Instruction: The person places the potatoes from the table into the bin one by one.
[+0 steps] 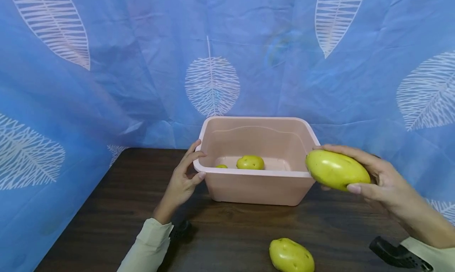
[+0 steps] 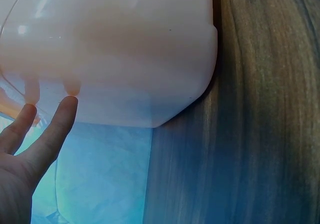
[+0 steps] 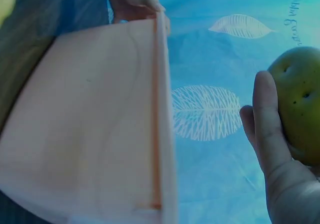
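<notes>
A pale pink plastic bin [image 1: 256, 189] stands on the table near the blue cloth, with two yellow-green potatoes inside. One potato [image 1: 250, 162] lies mid-floor; the other potato [image 1: 222, 166] is mostly hidden by the front rim. My left hand [image 1: 183, 183] holds the bin's front left corner, fingertips at the rim and thumb on the outer front; two fingers [image 2: 55, 129] meet the outer wall in the left wrist view. Beside the right rim, my right hand [image 1: 373, 177] grips a large potato [image 1: 335, 170] between thumb and fingers. Another potato [image 1: 291, 256] lies on the table in front.
The dark wooden table [image 1: 106, 208] ends in a slanting edge at the left. Blue cloth [image 1: 149, 66] with white leaf prints hangs behind and beside it. Black straps, such as the right strap [image 1: 398, 256], circle both wrists.
</notes>
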Available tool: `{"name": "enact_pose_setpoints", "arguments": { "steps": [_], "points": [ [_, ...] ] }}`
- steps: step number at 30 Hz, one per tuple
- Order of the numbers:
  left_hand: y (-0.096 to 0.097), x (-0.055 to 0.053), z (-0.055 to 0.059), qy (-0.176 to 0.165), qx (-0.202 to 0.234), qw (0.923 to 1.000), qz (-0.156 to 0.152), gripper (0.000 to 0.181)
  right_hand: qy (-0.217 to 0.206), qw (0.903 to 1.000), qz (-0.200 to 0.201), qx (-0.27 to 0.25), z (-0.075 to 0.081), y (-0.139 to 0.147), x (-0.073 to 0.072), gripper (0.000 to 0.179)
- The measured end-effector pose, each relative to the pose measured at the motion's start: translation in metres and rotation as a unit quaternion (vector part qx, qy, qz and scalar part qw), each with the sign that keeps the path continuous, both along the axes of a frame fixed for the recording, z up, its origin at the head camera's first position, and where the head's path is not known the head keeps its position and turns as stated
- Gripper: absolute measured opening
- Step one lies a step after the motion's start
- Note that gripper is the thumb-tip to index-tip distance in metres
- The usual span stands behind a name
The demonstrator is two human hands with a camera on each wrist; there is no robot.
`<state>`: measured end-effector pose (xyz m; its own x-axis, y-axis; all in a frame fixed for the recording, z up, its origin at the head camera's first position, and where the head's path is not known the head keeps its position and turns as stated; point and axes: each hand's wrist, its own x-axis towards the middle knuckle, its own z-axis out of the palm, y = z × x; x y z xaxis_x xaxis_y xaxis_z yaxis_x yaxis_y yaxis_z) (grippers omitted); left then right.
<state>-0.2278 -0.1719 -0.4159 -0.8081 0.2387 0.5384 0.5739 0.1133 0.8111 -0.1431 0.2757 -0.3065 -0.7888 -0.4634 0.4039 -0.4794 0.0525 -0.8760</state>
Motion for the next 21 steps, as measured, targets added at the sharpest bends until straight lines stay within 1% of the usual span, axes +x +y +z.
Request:
{"name": "enact_pose_setpoints", "arguments": {
  "steps": [3,4,6,8,14,18,21],
  "points": [
    [0.000,0.000,-0.001,0.005,0.001,1.0000,0.001,0.047,-0.043,0.9980,0.032,-0.035,0.014,-0.005,-0.017,0.066],
    [-0.001,0.000,-0.001,0.006,0.001,1.0000,0.001,0.047,-0.057,0.9968,0.037,-0.041,0.018,-0.006,-0.023,0.065],
    [-0.001,0.000,-0.001,0.010,-0.001,0.9999,0.003,0.047,-0.078,0.9932,0.059,-0.064,0.024,-0.010,-0.035,0.062],
    [-0.001,0.000,-0.001,0.008,-0.003,1.0000,0.005,0.047,-0.092,0.9910,0.063,-0.075,0.029,-0.015,-0.045,0.059],
    [-0.001,0.002,0.001,0.001,-0.009,0.9999,0.009,0.049,-0.126,0.9867,0.052,-0.088,0.047,-0.033,-0.068,0.054],
    [0.000,0.002,0.002,-0.004,-0.012,0.9998,0.013,0.048,-0.171,0.9778,0.060,-0.104,0.056,-0.040,-0.083,0.052],
    [0.000,0.002,0.001,-0.006,-0.013,0.9998,0.014,0.046,-0.204,0.9697,0.055,-0.122,0.059,-0.046,-0.094,0.050]
  ]
}}
